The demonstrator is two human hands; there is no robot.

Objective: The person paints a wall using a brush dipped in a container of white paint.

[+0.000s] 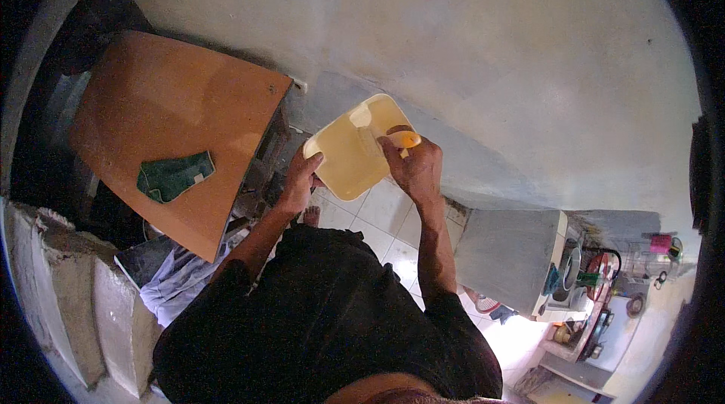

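Note:
A pale yellow rectangular plastic tub [345, 166] with rounded corners is held up in front of me, tilted so that its inside shows. My left hand [300, 181] grips its left rim, thumb over the edge and fingers underneath. Over the tub's right side, my right hand [419, 168] is closed around an orange-handled tool [406, 139]. Pale, streaky parts show beside the fingers inside the tub; whether they are bristles I cannot make out.
To my left stands an orange-brown wooden table [204, 94] bearing a green cloth [176, 176]. Greyish fabric [185, 279] hangs nearby. A plastered wall [498, 64] rises ahead. At right, a tiled counter [555, 260] carries dishes, with a stove [612, 332] beyond. White tiles [381, 211] cover the floor.

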